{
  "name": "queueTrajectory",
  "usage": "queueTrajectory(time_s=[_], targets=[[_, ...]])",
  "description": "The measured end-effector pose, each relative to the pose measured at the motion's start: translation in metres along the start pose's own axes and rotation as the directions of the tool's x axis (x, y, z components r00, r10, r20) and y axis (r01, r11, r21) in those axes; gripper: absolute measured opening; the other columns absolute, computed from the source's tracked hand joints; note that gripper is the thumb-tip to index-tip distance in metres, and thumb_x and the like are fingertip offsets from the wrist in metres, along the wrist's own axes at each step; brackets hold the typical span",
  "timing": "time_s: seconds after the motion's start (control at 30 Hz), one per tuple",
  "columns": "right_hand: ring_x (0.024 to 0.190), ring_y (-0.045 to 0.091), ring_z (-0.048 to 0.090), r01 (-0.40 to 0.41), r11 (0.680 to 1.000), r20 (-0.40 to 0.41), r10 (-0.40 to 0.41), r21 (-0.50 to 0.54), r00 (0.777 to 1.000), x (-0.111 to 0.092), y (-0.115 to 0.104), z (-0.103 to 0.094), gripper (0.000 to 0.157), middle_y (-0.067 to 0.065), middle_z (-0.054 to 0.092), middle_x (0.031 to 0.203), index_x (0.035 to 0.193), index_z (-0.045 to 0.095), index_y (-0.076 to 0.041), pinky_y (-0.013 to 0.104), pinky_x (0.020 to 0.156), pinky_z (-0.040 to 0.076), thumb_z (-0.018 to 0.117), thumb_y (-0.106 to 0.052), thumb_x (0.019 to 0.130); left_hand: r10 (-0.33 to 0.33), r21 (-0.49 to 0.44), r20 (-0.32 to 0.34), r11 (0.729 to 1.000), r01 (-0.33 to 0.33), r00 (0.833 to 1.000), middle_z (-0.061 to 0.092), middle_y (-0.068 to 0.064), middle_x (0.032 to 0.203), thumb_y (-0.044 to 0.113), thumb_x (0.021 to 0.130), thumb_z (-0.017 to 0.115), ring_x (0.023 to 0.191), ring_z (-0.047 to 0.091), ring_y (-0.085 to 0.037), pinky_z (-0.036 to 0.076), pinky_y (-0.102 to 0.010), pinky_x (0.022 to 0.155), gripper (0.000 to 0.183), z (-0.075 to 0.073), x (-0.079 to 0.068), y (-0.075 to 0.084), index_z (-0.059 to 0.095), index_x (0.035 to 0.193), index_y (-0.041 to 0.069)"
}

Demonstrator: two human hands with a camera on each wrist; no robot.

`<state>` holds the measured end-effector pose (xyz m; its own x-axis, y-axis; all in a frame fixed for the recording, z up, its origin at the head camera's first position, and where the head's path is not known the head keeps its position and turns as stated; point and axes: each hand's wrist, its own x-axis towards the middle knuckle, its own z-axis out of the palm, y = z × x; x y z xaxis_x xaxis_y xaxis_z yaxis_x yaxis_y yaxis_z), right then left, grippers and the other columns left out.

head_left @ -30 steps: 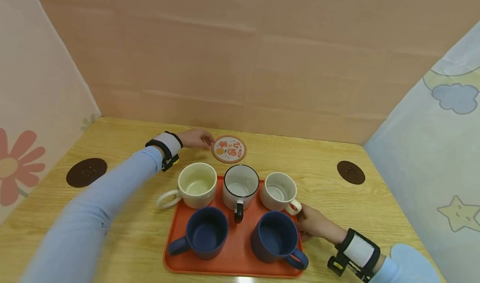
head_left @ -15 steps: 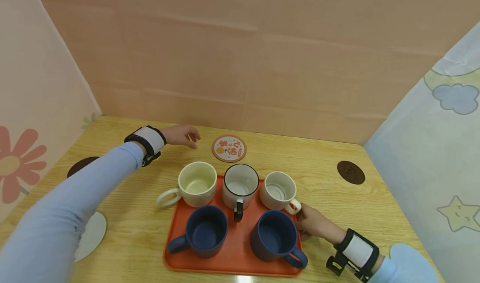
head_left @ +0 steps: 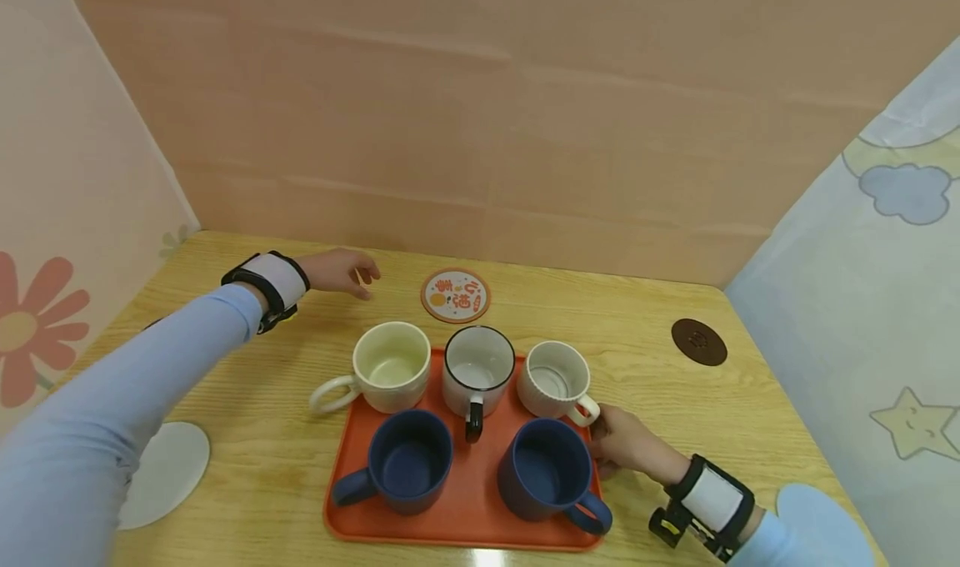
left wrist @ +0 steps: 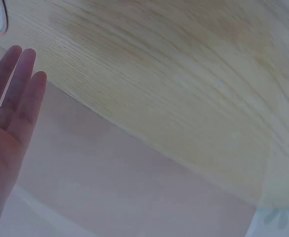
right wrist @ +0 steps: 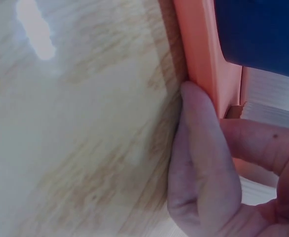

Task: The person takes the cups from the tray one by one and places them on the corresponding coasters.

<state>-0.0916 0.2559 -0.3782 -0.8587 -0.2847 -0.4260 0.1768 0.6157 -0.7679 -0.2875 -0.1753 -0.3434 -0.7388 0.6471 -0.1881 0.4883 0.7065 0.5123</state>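
My left hand [head_left: 341, 273] hovers at the back of the table, fingers loose and holding nothing. To its right lies a round printed coaster [head_left: 455, 295]. My right hand [head_left: 621, 439] pinches the right edge of a red tray [head_left: 480, 500]; in the right wrist view the fingers [right wrist: 206, 148] lie along the tray's outer wall and the thumb reaches over its rim. On the tray stand a cream mug [head_left: 392, 392], a white mug with a black rim [head_left: 477, 383], a small ribbed white cup [head_left: 553, 392] and two dark blue mugs, one left [head_left: 408, 475] and one right [head_left: 536, 484].
A dark brown round coaster [head_left: 699, 342] lies at the right of the table. Near the left sleeve is a pale round disc [head_left: 168, 475]; a light blue one [head_left: 821, 521] sits at the right front. Paper-covered walls [head_left: 480, 133] close off the back and sides.
My left hand has moved left, away from the printed coaster, which stays in place. The pale disc has come out from behind the left sleeve. My right hand stays on the tray's edge.
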Motion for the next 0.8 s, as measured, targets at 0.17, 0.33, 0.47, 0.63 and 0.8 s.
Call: queueTrajectory(time_s=[0.17,0.33,0.47,0.63,0.8], targets=[[0.054,0.02,0.061,-0.012,1.0,-0.014,0.012,0.002,1.0,-0.003,-0.001,0.0,0.04,0.01,0.057,0.076,0.108,0.045,0.015,0.036,0.05,0.053,0.064,-0.001,0.076,-0.016,0.044,0.019,0.999,0.016,1.0,0.055,-0.024,0.111,0.012,0.084,0.064,0.101,0.053,-0.036,0.046,-0.044,0.084,0.041,-0.006,-0.01,0.001,0.051,0.116,-0.01],[0.056,0.02,0.061,-0.027,0.999,-0.028,0.028,0.017,0.999,-0.006,-0.001,0.002,0.04,0.01,0.057,0.078,0.109,0.045,0.015,0.037,0.051,0.053,0.064,-0.002,0.077,-0.032,0.108,0.029,0.994,0.029,0.999,0.055,-0.024,0.113,0.015,0.082,0.066,0.102,0.052,-0.038,0.045,-0.046,0.085,0.044,-0.013,-0.018,0.002,0.052,0.117,-0.008],[0.057,0.02,0.061,-0.028,0.999,-0.031,0.029,0.028,0.999,-0.007,0.001,0.005,0.04,0.01,0.056,0.078,0.108,0.046,0.015,0.036,0.052,0.054,0.065,-0.001,0.077,-0.031,0.142,0.031,0.99,0.026,0.999,0.056,-0.025,0.111,0.016,0.08,0.069,0.1,0.053,-0.039,0.045,-0.047,0.084,0.045,-0.017,-0.023,0.001,0.052,0.115,-0.008],[0.056,0.019,0.061,-0.013,1.0,-0.028,0.014,0.022,1.0,-0.005,0.002,0.005,0.041,0.009,0.056,0.077,0.108,0.046,0.014,0.037,0.051,0.053,0.066,-0.002,0.076,-0.063,0.135,0.02,0.989,0.059,0.998,0.054,-0.027,0.113,0.017,0.079,0.069,0.101,0.052,-0.041,0.045,-0.048,0.084,0.05,-0.017,-0.033,-0.005,0.051,0.117,-0.009],[0.056,0.02,0.061,-0.022,1.0,-0.024,0.023,0.011,0.999,-0.002,0.002,0.003,0.044,0.009,0.056,0.077,0.111,0.045,0.014,0.037,0.051,0.053,0.066,-0.004,0.077,-0.124,0.123,0.002,0.985,0.123,0.992,0.053,-0.028,0.114,0.017,0.079,0.07,0.101,0.051,-0.045,0.045,-0.05,0.083,0.054,-0.015,-0.044,-0.013,0.048,0.12,-0.01]])
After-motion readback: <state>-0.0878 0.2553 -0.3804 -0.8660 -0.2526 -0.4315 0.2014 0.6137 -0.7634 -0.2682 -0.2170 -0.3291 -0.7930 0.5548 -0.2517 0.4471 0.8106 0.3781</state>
